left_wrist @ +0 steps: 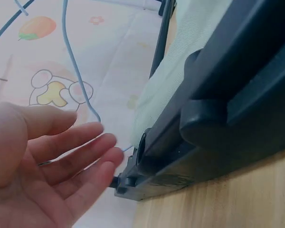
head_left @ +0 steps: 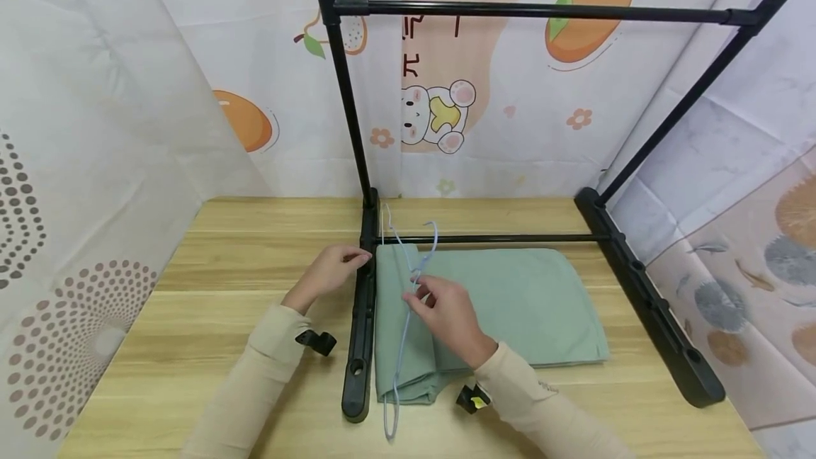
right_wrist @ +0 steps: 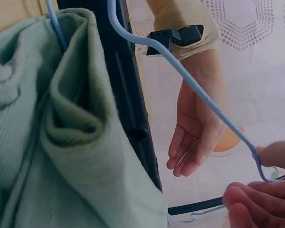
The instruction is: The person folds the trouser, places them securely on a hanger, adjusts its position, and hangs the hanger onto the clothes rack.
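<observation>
A light blue wire hanger stands tilted over the left part of a folded pale green cloth. My right hand pinches the hanger just below its hook, thumb against fingers. In the right wrist view, one strand of the hanger slopes across, and a wire runs down into the fold of the cloth. My left hand hovers by the rack's left foot bar, fingers loosely extended and holding nothing. The left wrist view shows its fingertips close to the wire; contact is unclear.
A black rack frames the cloth: left foot bar, right foot bar, low crossbar behind the cloth and top rail above. Everything stands on a wooden table. Printed curtains hang behind and at both sides.
</observation>
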Demonstrator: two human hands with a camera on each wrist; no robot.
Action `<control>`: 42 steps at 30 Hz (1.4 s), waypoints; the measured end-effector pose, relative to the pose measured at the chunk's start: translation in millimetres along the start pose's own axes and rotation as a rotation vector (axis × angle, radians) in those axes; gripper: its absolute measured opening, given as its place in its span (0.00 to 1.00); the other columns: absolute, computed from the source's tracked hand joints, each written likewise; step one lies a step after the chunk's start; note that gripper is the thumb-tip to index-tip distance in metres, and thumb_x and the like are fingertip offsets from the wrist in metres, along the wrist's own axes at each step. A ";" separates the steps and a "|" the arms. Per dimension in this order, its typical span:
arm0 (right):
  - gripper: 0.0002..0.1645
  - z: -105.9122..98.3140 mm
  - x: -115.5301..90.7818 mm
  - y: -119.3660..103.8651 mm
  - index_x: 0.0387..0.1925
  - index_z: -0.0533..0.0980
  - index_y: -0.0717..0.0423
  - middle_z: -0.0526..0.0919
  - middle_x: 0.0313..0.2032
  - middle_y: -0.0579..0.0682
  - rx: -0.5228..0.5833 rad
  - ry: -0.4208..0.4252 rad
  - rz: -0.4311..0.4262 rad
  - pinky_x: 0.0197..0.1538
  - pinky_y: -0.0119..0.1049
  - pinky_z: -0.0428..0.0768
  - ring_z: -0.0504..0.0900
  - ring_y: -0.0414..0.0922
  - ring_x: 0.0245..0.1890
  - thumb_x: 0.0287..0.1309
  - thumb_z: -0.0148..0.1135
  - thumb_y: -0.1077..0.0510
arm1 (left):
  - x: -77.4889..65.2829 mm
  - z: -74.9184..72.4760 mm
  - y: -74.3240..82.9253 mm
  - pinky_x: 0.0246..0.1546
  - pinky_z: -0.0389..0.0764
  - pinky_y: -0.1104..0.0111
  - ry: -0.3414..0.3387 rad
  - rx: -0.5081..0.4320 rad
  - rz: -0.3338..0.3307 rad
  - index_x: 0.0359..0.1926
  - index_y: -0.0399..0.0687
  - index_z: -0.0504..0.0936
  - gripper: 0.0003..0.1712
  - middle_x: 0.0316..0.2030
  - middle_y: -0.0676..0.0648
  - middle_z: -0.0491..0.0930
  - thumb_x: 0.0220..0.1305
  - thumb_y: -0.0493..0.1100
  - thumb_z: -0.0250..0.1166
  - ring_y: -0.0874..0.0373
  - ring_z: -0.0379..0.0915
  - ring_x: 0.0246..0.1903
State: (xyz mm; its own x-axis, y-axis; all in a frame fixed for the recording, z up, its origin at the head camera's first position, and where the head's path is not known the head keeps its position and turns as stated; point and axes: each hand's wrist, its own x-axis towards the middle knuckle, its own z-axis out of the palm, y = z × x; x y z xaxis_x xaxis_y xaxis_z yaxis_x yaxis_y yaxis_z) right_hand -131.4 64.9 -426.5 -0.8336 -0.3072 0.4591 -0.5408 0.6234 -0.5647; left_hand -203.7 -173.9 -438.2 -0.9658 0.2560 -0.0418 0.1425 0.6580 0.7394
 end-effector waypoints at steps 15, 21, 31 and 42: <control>0.16 11.1 -5.3 -15.7 0.43 0.81 0.63 0.85 0.30 0.49 0.007 -0.184 -0.181 0.26 0.19 0.70 0.77 0.37 0.21 0.57 0.68 0.56 | -1.3 -6.0 -8.2 0.46 0.84 0.63 0.087 -0.297 -0.137 0.54 0.28 0.78 0.19 0.48 0.32 0.82 0.74 0.40 0.53 0.49 0.84 0.42; 0.11 22.6 -2.3 -21.2 0.38 0.81 0.60 0.84 0.28 0.46 -0.044 -0.151 -0.258 0.26 0.18 0.69 0.76 0.36 0.20 0.59 0.67 0.55 | -1.4 -11.5 -8.2 0.43 0.84 0.63 0.075 -0.452 -0.203 0.56 0.26 0.76 0.20 0.45 0.32 0.83 0.74 0.39 0.51 0.63 0.81 0.32; 0.06 34.2 6.1 -33.9 0.30 0.77 0.52 0.80 0.25 0.41 -0.062 -0.231 -0.287 0.25 0.16 0.61 0.69 0.31 0.21 0.59 0.65 0.55 | -0.3 -12.4 -13.9 0.37 0.81 0.72 0.026 -0.626 -0.236 0.59 0.26 0.73 0.22 0.32 0.52 0.86 0.73 0.40 0.50 0.67 0.81 0.30; 0.08 43.5 11.7 -45.2 0.28 0.76 0.49 0.78 0.22 0.39 -0.131 -0.312 -0.324 0.24 0.20 0.63 0.70 0.31 0.21 0.61 0.63 0.53 | 2.7 -11.0 -18.7 0.30 0.79 0.76 -0.040 -0.796 -0.238 0.60 0.20 0.67 0.29 0.26 0.56 0.84 0.78 0.46 0.46 0.67 0.78 0.26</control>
State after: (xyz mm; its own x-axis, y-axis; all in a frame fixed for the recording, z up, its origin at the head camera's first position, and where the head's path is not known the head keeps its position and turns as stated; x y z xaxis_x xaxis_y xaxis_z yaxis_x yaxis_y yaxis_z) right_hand -121.6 1.8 -425.5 -0.6288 -0.6903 0.3579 -0.7769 0.5386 -0.3261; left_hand -211.4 -193.3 -444.8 -0.9402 0.2077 -0.2699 -0.2751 0.0041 0.9614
